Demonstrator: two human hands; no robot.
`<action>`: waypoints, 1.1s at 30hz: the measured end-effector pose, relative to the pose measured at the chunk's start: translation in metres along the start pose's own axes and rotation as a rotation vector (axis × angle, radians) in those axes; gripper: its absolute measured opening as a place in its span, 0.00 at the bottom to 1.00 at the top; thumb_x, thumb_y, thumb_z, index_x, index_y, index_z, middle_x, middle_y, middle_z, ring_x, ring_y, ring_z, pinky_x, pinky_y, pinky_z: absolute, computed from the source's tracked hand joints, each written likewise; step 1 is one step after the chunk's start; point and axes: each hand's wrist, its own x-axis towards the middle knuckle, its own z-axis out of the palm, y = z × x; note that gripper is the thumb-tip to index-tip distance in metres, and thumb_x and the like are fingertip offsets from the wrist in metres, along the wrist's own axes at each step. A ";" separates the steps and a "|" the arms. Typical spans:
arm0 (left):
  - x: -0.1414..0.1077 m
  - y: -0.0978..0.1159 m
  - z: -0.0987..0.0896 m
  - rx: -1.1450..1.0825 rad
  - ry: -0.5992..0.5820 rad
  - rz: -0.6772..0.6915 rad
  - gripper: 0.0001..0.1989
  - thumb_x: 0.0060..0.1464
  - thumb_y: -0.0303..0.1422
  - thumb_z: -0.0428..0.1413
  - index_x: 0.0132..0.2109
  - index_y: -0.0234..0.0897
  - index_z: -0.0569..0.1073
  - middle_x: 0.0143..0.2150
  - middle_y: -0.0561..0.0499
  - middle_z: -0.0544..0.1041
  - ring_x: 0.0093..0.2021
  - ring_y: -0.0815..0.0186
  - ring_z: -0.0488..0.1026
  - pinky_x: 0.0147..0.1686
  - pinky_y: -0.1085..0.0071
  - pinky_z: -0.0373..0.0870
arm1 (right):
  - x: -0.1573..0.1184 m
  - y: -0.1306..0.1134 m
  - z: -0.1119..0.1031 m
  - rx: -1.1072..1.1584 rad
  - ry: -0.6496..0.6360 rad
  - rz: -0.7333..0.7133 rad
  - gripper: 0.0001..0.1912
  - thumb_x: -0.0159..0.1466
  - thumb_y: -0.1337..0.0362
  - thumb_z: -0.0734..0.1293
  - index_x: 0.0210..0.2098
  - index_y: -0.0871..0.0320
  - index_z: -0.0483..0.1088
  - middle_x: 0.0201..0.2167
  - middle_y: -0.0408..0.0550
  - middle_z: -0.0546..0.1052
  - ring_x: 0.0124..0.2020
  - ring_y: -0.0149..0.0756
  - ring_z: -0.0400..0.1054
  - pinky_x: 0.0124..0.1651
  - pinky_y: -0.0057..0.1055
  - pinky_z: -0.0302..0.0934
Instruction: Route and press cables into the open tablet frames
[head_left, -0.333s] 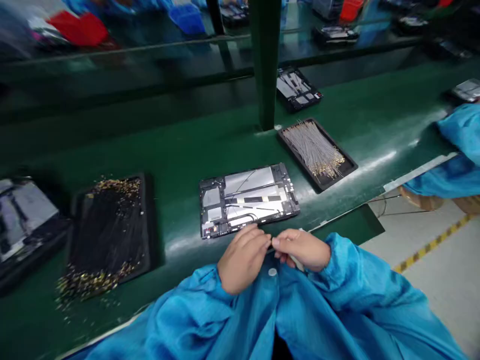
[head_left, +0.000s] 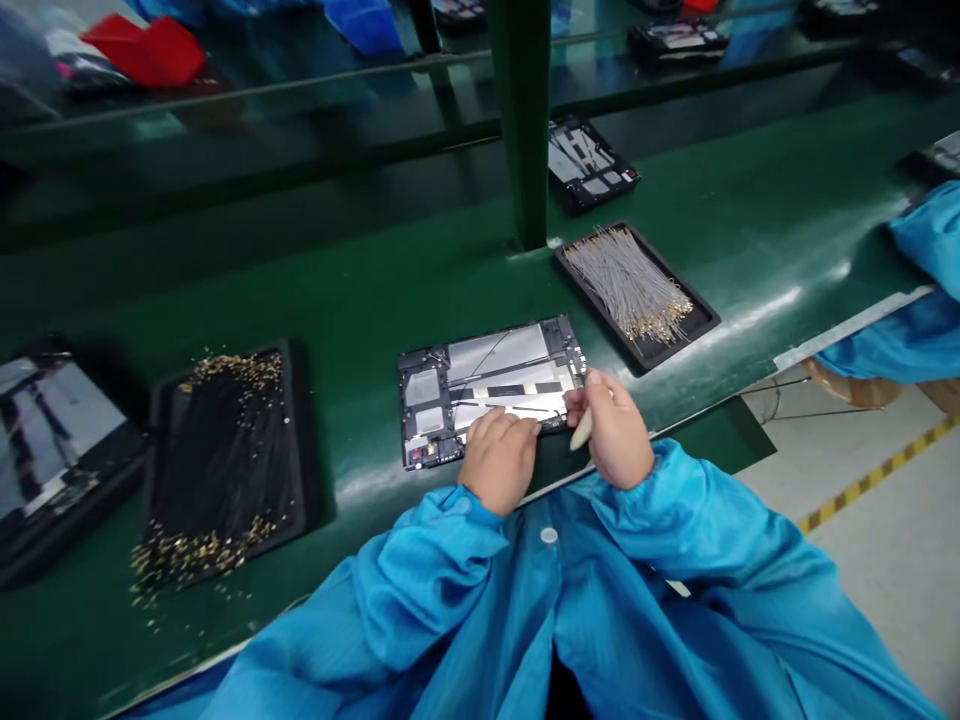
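The opened tablet (head_left: 491,385) is lying back-side up on the green belt (head_left: 360,290) directly ahead of the person, its long axis running left to right across the body, its near long edge just under both hands; the left hand (head_left: 499,462) is resting palm down on that near edge, fingers curled loosely and pressing on the metal plate near a thin dark cable, holding nothing that can be made out; the right hand (head_left: 616,432) is sitting at the tablet's near right corner, fingers closed around a pale stick-like tool (head_left: 581,430), its thumb and forefinger touching the frame; both hands are about equally close to the tablet, the left over the middle of the edge and the right at the end. To the left a black tray of dark gold-tipped wires (head_left: 225,460) is lying well apart from the hands; beyond and to the right a black tray of grey wires (head_left: 634,290) is sitting near the green post (head_left: 525,120); another opened tablet (head_left: 589,160) is lying farther back; a co-worker's blue sleeve (head_left: 926,300) is showing at the right edge.
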 end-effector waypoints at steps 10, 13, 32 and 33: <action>0.005 -0.001 -0.004 -0.009 -0.111 -0.033 0.12 0.65 0.29 0.55 0.39 0.34 0.84 0.34 0.46 0.77 0.40 0.51 0.75 0.41 0.52 0.76 | 0.007 0.033 0.001 -0.214 0.178 -0.438 0.46 0.64 0.26 0.56 0.51 0.66 0.73 0.38 0.55 0.79 0.37 0.29 0.76 0.47 0.28 0.72; 0.004 -0.002 -0.004 -0.028 -0.138 -0.079 0.13 0.66 0.30 0.55 0.39 0.35 0.84 0.35 0.45 0.78 0.43 0.50 0.75 0.44 0.51 0.76 | 0.009 0.038 0.000 -0.230 0.194 -0.568 0.37 0.70 0.35 0.57 0.49 0.65 0.73 0.37 0.52 0.79 0.35 0.24 0.77 0.43 0.21 0.71; 0.004 -0.002 -0.005 -0.063 -0.293 -0.191 0.14 0.67 0.32 0.52 0.42 0.38 0.84 0.37 0.45 0.78 0.47 0.53 0.72 0.50 0.56 0.68 | 0.007 0.019 0.001 -0.558 0.202 -1.115 0.09 0.76 0.66 0.57 0.47 0.63 0.66 0.32 0.38 0.78 0.33 0.17 0.75 0.41 0.12 0.66; 0.005 -0.002 -0.006 -0.077 -0.323 -0.207 0.14 0.67 0.32 0.52 0.42 0.38 0.84 0.37 0.44 0.78 0.48 0.53 0.72 0.51 0.56 0.68 | 0.006 0.015 0.002 -0.605 0.194 -1.157 0.10 0.76 0.65 0.57 0.45 0.63 0.67 0.32 0.38 0.78 0.33 0.19 0.75 0.40 0.14 0.66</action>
